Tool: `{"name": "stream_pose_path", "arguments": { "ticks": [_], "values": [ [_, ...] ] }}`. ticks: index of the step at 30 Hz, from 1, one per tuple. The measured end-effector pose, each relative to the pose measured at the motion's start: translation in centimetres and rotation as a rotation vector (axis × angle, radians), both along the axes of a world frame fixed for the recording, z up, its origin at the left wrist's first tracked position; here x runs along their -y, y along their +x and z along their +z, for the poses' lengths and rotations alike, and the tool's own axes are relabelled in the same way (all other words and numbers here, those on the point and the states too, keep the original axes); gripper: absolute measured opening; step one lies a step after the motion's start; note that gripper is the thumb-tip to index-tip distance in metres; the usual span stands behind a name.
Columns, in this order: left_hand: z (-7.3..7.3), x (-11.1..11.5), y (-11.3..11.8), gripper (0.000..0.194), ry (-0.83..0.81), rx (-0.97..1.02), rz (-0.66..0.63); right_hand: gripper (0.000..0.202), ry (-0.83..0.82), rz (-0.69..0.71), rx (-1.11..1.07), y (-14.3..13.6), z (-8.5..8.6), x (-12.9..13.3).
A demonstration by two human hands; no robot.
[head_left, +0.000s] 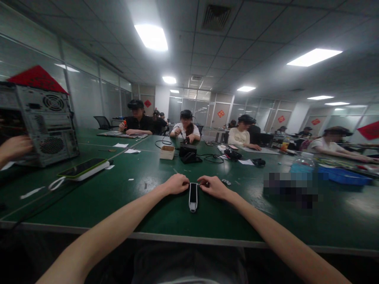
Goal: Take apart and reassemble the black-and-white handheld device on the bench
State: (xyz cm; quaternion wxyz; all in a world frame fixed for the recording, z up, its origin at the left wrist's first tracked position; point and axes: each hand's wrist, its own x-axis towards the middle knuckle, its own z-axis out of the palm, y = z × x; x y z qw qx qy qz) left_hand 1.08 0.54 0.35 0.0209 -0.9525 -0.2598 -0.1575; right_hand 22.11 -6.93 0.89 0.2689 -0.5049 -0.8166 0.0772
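A slim white device with a long black face [193, 194] lies on the green table [166, 221], its narrow end toward the near edge. My left hand [177, 184] is at the device's far left corner, fingers closed together. On the opposite side, my right hand [213, 186] has its thumb and fingertips curled close to the far right corner. Whether either set of fingertips grips the device or only touches it is too small to tell.
An open computer case [49, 122] stands at left, a person's hand [17, 148] inside. Nearer are a phone on a white power bank [84, 169], a small box [167, 152] and a black stand [188, 153]. At right are a large bottle [302, 163] and blue tray [345, 176]. Several people sit beyond.
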Motion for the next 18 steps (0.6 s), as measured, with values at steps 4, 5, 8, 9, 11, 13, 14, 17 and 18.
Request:
{"name": "stream_pose_path", "arguments": {
  "ticks": [4, 5, 8, 9, 11, 13, 14, 17, 18],
  "values": [
    [0.03, 0.01, -0.07, 0.025, -0.008, 0.005, -0.01, 0.032, 0.078, -0.004, 0.166, -0.45, 0.27, 0.35],
    [0.03, 0.0, -0.07, 0.025, -0.009, 0.007, -0.011, 0.033, 0.096, -0.006, 0.205, -0.53, 0.31, 0.41],
    [0.03, -0.02, -0.08, 0.024, -0.014, 0.005, -0.01, 0.031, 0.117, 0.002, 0.273, -0.54, 0.26, 0.49],
    [0.03, -0.02, -0.09, 0.024, -0.016, 0.004, -0.01, 0.031, 0.119, 0.01, 0.278, -0.47, 0.21, 0.47],
    [0.05, 0.01, -0.11, 0.024, -0.017, 0.004, -0.011, 0.03, 0.124, 0.034, 0.275, -0.24, 0.05, 0.4],
    [0.11, 0.08, -0.14, 0.025, -0.017, 0.005, -0.014, 0.03, 0.136, 0.055, 0.275, 0.0, -0.11, 0.29],
    [0.15, 0.11, -0.16, 0.025, -0.017, 0.005, -0.015, 0.029, 0.139, 0.065, 0.275, 0.11, -0.17, 0.24],
    [0.23, 0.16, -0.18, 0.025, -0.019, 0.001, -0.014, 0.027, 0.128, 0.083, 0.253, 0.31, -0.23, 0.1],
    [0.23, 0.15, -0.17, 0.025, -0.016, 0.001, -0.012, 0.027, 0.118, 0.083, 0.237, 0.34, -0.21, 0.07]
  ]
}}
